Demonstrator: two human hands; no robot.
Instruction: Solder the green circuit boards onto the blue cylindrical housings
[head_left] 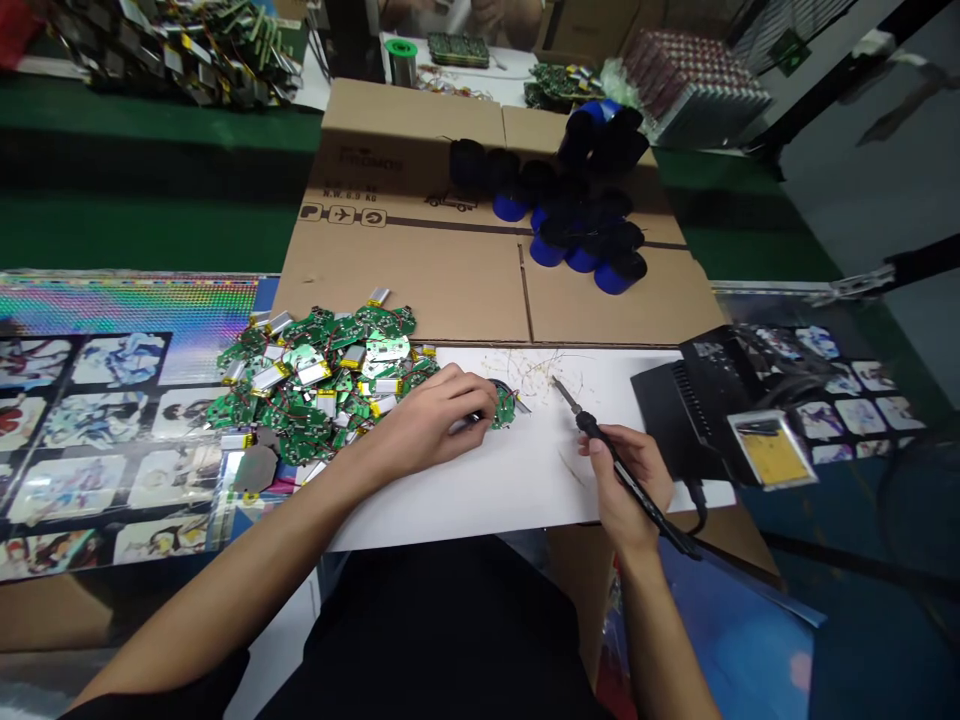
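Observation:
My left hand (448, 412) is closed at the white work surface, its fingers curled round a dark round part that they mostly hide. A green circuit board (505, 408) shows just past those fingertips, with a small metal-coloured piece at its right edge. In my right hand (634, 480) is a black soldering iron (621, 470), its tip pointing up and left, apart from the board. Thin wire scraps (536, 375) lie beyond the tip. Left of my left hand is a heap of green circuit boards (307, 425) with silver batteries and red wires.
A cardboard sheet (420, 270) behind carries several black-and-blue cylinders (619, 272). At right stand a black soldering station (679, 415) and a yellow sponge (772, 450) in a tray. A solder spool (401, 62) and another person's hands (495, 12) are at the back.

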